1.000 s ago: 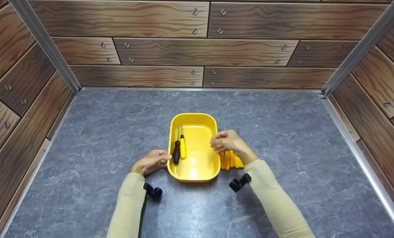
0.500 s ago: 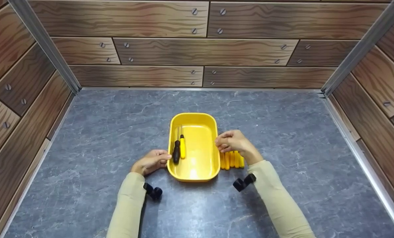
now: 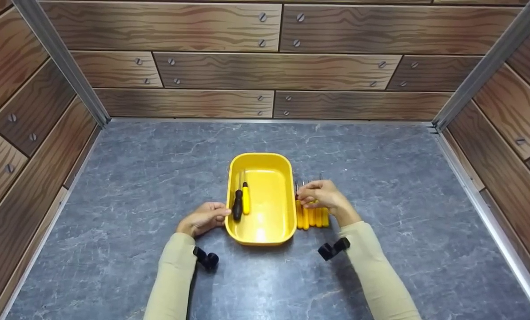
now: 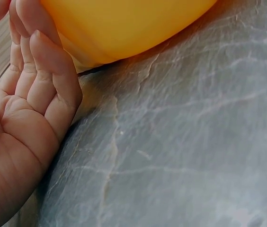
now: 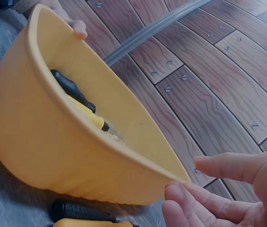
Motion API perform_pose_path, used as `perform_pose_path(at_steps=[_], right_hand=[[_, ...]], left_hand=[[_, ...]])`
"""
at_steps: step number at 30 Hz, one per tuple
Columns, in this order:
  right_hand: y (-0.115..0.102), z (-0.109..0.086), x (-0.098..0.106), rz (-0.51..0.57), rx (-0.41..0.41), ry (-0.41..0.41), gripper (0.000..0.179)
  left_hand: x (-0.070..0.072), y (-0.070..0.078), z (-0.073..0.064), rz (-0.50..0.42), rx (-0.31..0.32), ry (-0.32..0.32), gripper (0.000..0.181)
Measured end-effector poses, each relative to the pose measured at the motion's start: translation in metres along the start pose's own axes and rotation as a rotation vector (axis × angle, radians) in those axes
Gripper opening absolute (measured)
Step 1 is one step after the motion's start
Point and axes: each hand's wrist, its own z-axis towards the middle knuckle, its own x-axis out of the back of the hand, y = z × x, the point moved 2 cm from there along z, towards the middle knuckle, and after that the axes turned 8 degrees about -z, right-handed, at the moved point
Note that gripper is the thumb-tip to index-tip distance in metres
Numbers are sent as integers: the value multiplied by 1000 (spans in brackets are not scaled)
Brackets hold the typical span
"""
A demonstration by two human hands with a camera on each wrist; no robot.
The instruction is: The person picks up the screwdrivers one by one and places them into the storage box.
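Observation:
A deep yellow plastic bin point(image 3: 271, 222) stands mid-table. My left hand point(image 3: 205, 218) holds its left rim, thumb hooked over the edge and fingers against the outer wall point(image 4: 133, 28). Inside, along the left wall, lie a black-handled screwdriver point(image 3: 237, 206) and a yellow-handled screwdriver point(image 3: 246, 200), side by side. My right hand point(image 3: 322, 198) hovers just right of the bin with thumb and fingers apart and nothing between them. Beneath it is a row of several yellow-handled screwdrivers point(image 3: 306, 220), their shafts partly covered by the hand. A black handle point(image 5: 81, 210) shows beside the bin's outer wall in the right wrist view.
Grey marbled tabletop point(image 3: 167, 155) surrounds the bin. Wood-patterned panels point(image 3: 273, 71) with metal corner rails enclose the back and both sides. A black camera mount sits on each wrist point(image 3: 333, 249).
My right hand has drawn back from over the bin's right rim, moving right and slightly nearer, above the row of screwdrivers. My left hand and the bin have stayed put.

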Motion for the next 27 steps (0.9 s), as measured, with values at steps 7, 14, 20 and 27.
perform_pose_path(at_steps=[7, 14, 20, 27], right_hand=[[8, 0, 6, 27, -35, 15, 36], [13, -1, 13, 45, -53, 33, 34], [15, -2, 17, 42, -48, 28, 37], [22, -2, 27, 46, -79, 50, 35]], left_hand=[[0, 0, 1, 4, 6, 5, 12], [0, 0, 0, 1, -1, -6, 13], [0, 0, 0, 1, -2, -11, 13], [0, 0, 0, 0, 0, -8, 13]])
